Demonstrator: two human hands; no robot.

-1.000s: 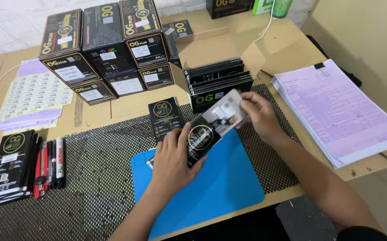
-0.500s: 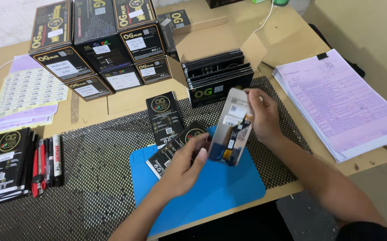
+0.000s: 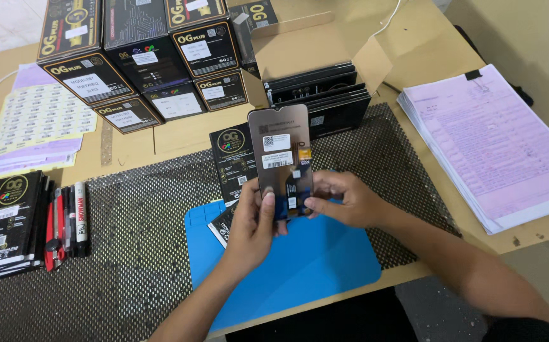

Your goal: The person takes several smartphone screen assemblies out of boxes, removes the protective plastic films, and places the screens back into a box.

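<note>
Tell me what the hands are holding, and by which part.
Both hands, left and right, hold a phone screen panel upright by its lower end.

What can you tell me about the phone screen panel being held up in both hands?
The panel is a thin, flat, dark rectangle with rounded top corners, held upright with its back to the camera. The back looks matte grey-brown and carries white stickers near the top, with an orange and dark flex cable hanging at its lower right. The left hand pinches its lower left edge; the right hand holds the lower right by the cable. It hangs above the blue mat, touching nothing else.
</note>
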